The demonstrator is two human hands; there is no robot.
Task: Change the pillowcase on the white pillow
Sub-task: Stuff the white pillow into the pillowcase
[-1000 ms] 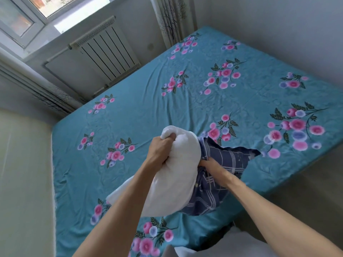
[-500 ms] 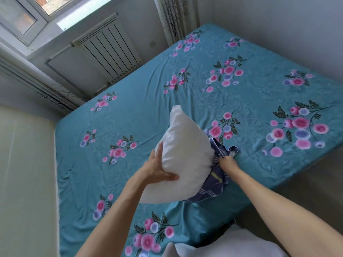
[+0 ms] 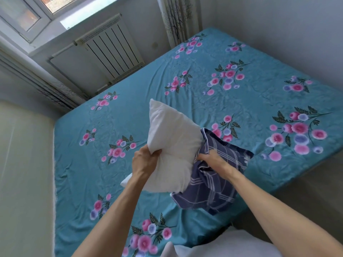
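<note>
Now the left hand (image 3: 146,162) has shifted to grip the pillow (image 3: 172,145) by its near edge, no longer flat on its side, while the right hand (image 3: 211,158) clutches the checked pillowcase (image 3: 213,190). Held above the bed (image 3: 148,101), the pillow looks mostly free of its cover.

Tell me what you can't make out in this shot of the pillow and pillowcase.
Head view only:
- White pillow: its right end is hidden inside the plaid pillowcase.
- Right hand fingertips: buried in pillowcase folds.
- Left hand fingertips: pressed into the pillow.
- White fabric at the bottom edge: cut off, unidentifiable.
</note>
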